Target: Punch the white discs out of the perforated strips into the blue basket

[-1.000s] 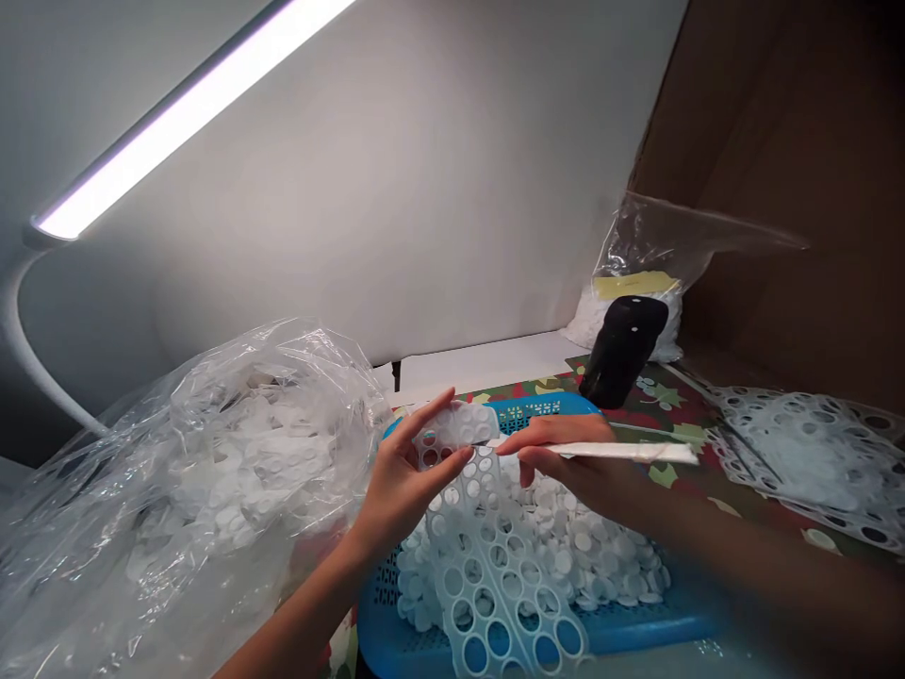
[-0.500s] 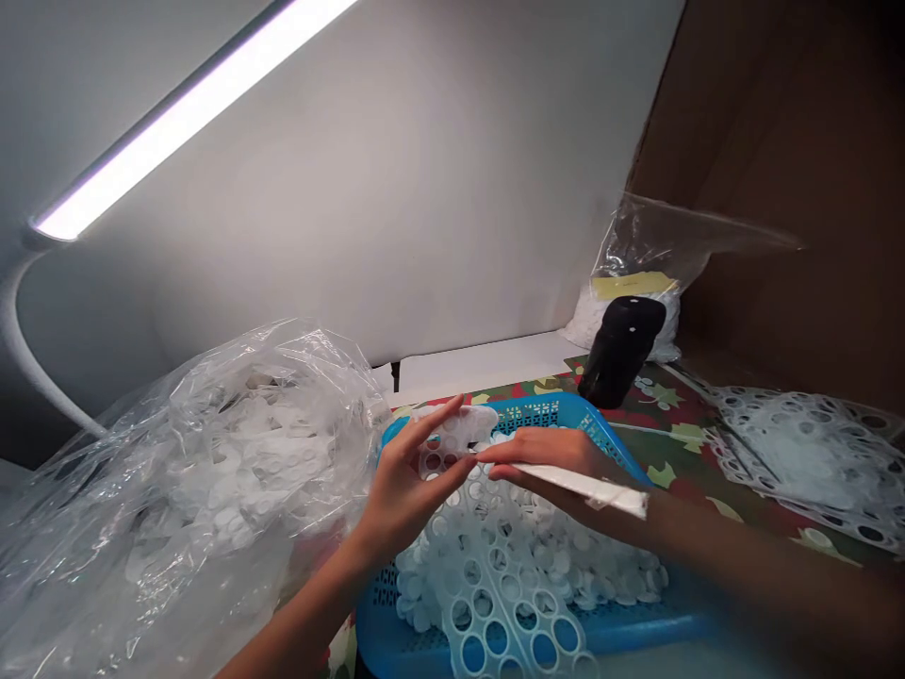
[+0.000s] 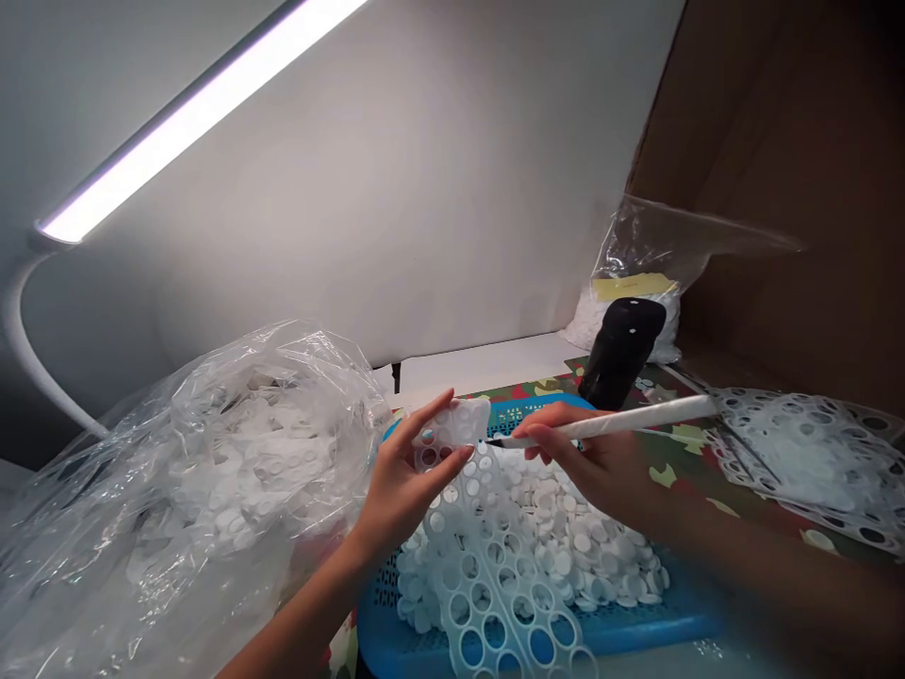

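Note:
My left hand (image 3: 417, 462) pinches the upper end of a translucent white sheet (image 3: 509, 585) punched with rows of round holes; the sheet hangs down over a blue plastic basket (image 3: 629, 627). Between the thumb and fingers of my right hand (image 3: 572, 443) is a white-handled craft knife (image 3: 643, 415), held nearly level. Its dark, thin tip points left, close to the sheet beside my left thumb; whether it touches I cannot tell. Many small white discs (image 3: 566, 528) are heaped in the basket beneath both hands.
A large clear plastic bag (image 3: 269, 453) of white pieces lies at left, beneath a lamp (image 3: 198, 123). Behind the basket stand a black cylindrical object (image 3: 622, 354) and a filled clear bag (image 3: 584, 316). Punched sheets (image 3: 806, 453) are piled at right on the patterned cloth (image 3: 668, 476).
My right hand has moved right and turned, swinging the knife's handle end up and its tip back from my left thumb. My left hand keeps its grip, shifting only slightly.

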Available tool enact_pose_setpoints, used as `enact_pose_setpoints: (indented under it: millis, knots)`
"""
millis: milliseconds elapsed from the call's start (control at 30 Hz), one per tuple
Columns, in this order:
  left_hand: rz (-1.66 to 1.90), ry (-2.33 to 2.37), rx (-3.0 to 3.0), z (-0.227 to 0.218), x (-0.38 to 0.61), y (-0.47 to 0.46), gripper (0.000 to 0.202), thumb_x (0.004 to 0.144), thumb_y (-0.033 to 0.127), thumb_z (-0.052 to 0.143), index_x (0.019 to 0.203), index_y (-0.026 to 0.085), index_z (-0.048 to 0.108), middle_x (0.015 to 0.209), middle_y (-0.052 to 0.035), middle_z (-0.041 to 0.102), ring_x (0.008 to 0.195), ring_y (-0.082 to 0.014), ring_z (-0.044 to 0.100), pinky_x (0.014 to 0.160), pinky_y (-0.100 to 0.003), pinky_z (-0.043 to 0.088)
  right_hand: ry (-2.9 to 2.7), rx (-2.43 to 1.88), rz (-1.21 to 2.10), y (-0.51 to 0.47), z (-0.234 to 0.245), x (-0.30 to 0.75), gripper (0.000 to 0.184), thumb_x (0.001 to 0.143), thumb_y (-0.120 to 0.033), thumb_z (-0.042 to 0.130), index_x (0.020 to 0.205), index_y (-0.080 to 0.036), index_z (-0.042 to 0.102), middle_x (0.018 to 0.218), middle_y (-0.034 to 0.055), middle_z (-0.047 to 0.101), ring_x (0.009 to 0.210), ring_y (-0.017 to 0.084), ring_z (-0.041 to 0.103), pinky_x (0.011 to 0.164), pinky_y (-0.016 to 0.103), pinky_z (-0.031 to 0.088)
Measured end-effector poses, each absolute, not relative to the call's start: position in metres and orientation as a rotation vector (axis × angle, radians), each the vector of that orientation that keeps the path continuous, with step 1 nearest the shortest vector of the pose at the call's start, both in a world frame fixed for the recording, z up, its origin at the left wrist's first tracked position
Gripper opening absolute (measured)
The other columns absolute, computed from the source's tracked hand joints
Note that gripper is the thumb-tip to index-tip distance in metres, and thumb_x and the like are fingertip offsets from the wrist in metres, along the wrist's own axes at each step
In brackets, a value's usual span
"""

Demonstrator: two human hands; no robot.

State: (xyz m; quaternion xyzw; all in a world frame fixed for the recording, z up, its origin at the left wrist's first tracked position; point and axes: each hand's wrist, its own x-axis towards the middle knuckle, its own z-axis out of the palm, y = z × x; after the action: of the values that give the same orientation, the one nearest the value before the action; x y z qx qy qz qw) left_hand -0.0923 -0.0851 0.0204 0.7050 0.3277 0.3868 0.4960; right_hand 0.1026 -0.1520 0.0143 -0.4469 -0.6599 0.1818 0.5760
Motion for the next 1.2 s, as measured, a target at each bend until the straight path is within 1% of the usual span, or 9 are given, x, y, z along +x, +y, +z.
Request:
enact_pose_setpoints:
  millis: [100, 167, 233, 333, 533, 633, 833, 1033, 1200]
  knots:
    - [0.986, 0.834, 1.695, 0.0222, -0.0928, -0.0852, 0.054, 0.075, 0.026, 0.067, 0.125, 0.033, 0.048, 0.126, -0.0013, 0.050, 0.074, -0.0107, 0.056, 0.066, -0.022, 0.049, -1.647, -1.123, 0.378, -0.1515, 0.0203, 0.1022, 0.014, 0.089, -0.024, 0.050, 0.097, -0.025, 0.062, 0.081, -0.0005, 0.066, 0.073, 0.013, 0.062, 0.061, 0.024, 0.049]
    - [1.019, 0.862, 1.689, 0.0233, -0.0935, -0.0847, 0.054, 0.076, 0.026, 0.066, 0.125, 0.033, 0.047, 0.127, -0.0012, 0.050, 0.073, -0.0105, 0.056, 0.067, -0.023, 0.049, -1.720, -1.165, 0.354, -0.1506, 0.0228, 0.1022, 0.017, 0.090, -0.025, 0.048, 0.100, -0.024, 0.061, 0.091, 0.0015, 0.067, 0.080, 0.016, 0.063, 0.067, 0.027, 0.049]
    - [1.043, 0.880, 1.692, 0.0239, -0.0940, -0.0842, 0.052, 0.076, 0.026, 0.065, 0.125, 0.033, 0.048, 0.127, -0.0009, 0.050, 0.069, -0.0091, 0.055, 0.065, -0.022, 0.049, -1.767, -1.197, 0.317, -0.1491, 0.0231, 0.1024, 0.018, 0.090, -0.027, 0.048, 0.100, -0.024, 0.062, 0.095, 0.0023, 0.067, 0.083, 0.017, 0.063, 0.073, 0.030, 0.048]
    - [1.059, 0.892, 1.704, 0.0239, -0.0942, -0.0841, 0.051, 0.075, 0.026, 0.065, 0.124, 0.032, 0.049, 0.126, -0.0007, 0.051, 0.067, -0.0079, 0.054, 0.064, -0.021, 0.048, -1.805, -1.208, 0.303, -0.1473, 0.0213, 0.1025, 0.019, 0.090, -0.029, 0.049, 0.103, -0.025, 0.063, 0.097, 0.0021, 0.067, 0.084, 0.018, 0.062, 0.076, 0.032, 0.047]
    - [1.082, 0.859, 1.718, 0.0200, -0.0929, -0.0843, 0.052, 0.074, 0.024, 0.067, 0.123, 0.030, 0.050, 0.124, -0.0021, 0.052, 0.066, -0.0070, 0.054, 0.058, -0.018, 0.048, -1.842, -1.185, 0.338, -0.1476, 0.0217, 0.1022, 0.022, 0.091, -0.026, 0.047, 0.107, -0.027, 0.062, 0.099, -0.0004, 0.066, 0.093, 0.015, 0.059, 0.081, 0.028, 0.047]
    - [1.069, 0.853, 1.743, 0.0186, -0.0925, -0.0843, 0.052, 0.075, 0.024, 0.066, 0.124, 0.031, 0.048, 0.124, -0.0020, 0.052, 0.067, -0.0071, 0.054, 0.060, -0.018, 0.048, -1.861, -1.192, 0.340, -0.1475, 0.0225, 0.1027, 0.022, 0.091, -0.026, 0.047, 0.107, -0.026, 0.062, 0.101, -0.0008, 0.066, 0.096, 0.014, 0.058, 0.084, 0.027, 0.046]
    - [1.066, 0.841, 1.812, 0.0194, -0.0930, -0.0850, 0.051, 0.077, 0.023, 0.064, 0.124, 0.032, 0.048, 0.124, -0.0016, 0.052, 0.069, -0.0075, 0.053, 0.070, -0.022, 0.049, -1.868, -1.184, 0.312, -0.1467, 0.0218, 0.1023, 0.022, 0.091, -0.026, 0.047, 0.107, -0.027, 0.062, 0.100, -0.0007, 0.066, 0.095, 0.015, 0.059, 0.082, 0.028, 0.047]
    - [1.040, 0.824, 1.833, 0.0178, -0.0933, -0.0853, 0.051, 0.078, 0.023, 0.063, 0.126, 0.032, 0.046, 0.126, -0.0029, 0.050, 0.068, -0.0080, 0.053, 0.068, -0.022, 0.050, -1.884, -1.184, 0.321, -0.1475, 0.0230, 0.1016, 0.022, 0.091, -0.024, 0.048, 0.107, -0.026, 0.062, 0.099, -0.0010, 0.066, 0.094, 0.014, 0.059, 0.082, 0.027, 0.047]
    - [0.959, 0.698, 1.870, 0.0187, -0.0929, -0.0884, 0.051, 0.077, 0.022, 0.064, 0.125, 0.030, 0.047, 0.121, -0.0046, 0.054, 0.066, -0.0086, 0.053, 0.065, -0.023, 0.052, -1.996, -1.105, 0.297, -0.1478, 0.0229, 0.1019, 0.025, 0.091, -0.021, 0.047, 0.112, -0.023, 0.060, 0.100, 0.0005, 0.067, 0.097, 0.014, 0.057, 0.085, 0.028, 0.045]
